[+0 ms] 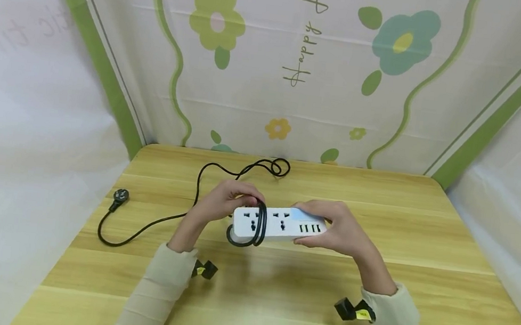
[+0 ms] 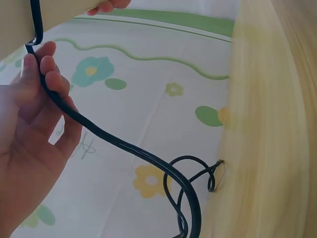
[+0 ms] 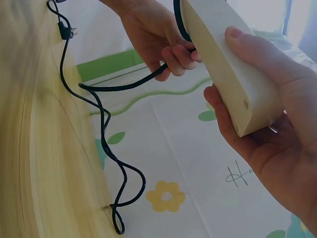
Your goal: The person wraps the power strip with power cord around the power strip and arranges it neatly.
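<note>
A white power strip (image 1: pixel 291 229) with several sockets and USB ports is held up over the table, sockets facing me. My right hand (image 1: pixel 342 229) grips its right end, thumb and fingers on opposite edges; the right wrist view shows the strip's plain underside (image 3: pixel 223 64). Black cord (image 1: pixel 261 226) loops around the strip's left part. At the upper left edge my left hand (image 1: pixel 219 201) pinches the cord; in the left wrist view the cord (image 2: pixel 124 145) runs out between thumb and fingers. The free cord trails over the table to a black plug (image 1: pixel 120 196) at the left.
The wooden table (image 1: pixel 403 221) meets a flower-print curtain (image 1: pixel 254 87) at its back edge. White sheets stand on both sides. A tangled loop of the cord (image 1: pixel 280 168) lies near the back edge. Small black wrist cameras (image 1: pixel 346 309) sit at both cuffs.
</note>
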The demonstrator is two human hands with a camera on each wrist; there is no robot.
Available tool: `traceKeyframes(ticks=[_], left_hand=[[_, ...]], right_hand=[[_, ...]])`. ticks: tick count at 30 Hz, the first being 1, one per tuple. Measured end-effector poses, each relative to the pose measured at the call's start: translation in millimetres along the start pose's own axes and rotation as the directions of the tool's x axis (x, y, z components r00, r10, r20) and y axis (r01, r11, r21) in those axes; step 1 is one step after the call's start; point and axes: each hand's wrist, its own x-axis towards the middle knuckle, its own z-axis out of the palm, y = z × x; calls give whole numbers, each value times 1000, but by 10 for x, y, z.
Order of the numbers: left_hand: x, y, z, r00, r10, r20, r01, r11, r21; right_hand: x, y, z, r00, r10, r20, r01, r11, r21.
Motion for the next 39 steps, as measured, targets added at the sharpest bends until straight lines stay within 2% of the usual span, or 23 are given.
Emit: traceKeyframes(ticks=[3, 7, 10, 13, 15, 17, 20, 22, 25, 29, 35, 37, 39], left_hand=[[14, -40, 38, 1000, -13, -19, 13, 1000, 0], [26, -143, 122, 999, -36, -25, 36, 999, -16], [29, -202, 192, 993, -114, -17, 114, 993, -11], [37, -202, 246, 985, -172, -11, 171, 985, -9], [49, -173, 265, 983, -182, -10, 182, 982, 53], [68, -124, 279, 979, -203, -10, 202, 967, 156], [100, -32, 310, 969, -248, -11, 235, 899, 369], [116, 23, 343, 963, -269, -13, 242, 846, 475], [112, 81, 385, 965, -260, -41, 232, 766, 599], [90, 158, 408, 969, -235, -70, 215, 680, 701], [76, 229, 407, 983, -171, -73, 158, 563, 811], [70, 235, 394, 985, -153, -83, 153, 537, 829], [62, 243, 375, 987, -131, -91, 147, 523, 839]], right_hand=[[-4, 11, -11, 999, 12, -33, -11, 999, 35], [-12, 28, -35, 996, 49, -77, -37, 988, 148], [-7, 53, -64, 988, 75, -138, -50, 983, 175], [12, 91, -88, 971, 104, -217, -76, 988, 134], [39, 119, -105, 956, 138, -260, -116, 988, 99], [66, 144, -131, 939, 175, -294, -159, 984, 78], [98, 201, -170, 916, 221, -334, -218, 975, 47], [103, 252, -184, 905, 239, -353, -250, 968, 15], [108, 329, -177, 887, 261, -380, -298, 954, -40], [119, 418, -142, 868, 283, -408, -357, 927, -115], [128, 557, -84, 861, 299, -411, -410, 887, -213], [129, 592, -60, 865, 311, -394, -423, 874, -239], [138, 597, -37, 874, 312, -372, -422, 867, -265]])
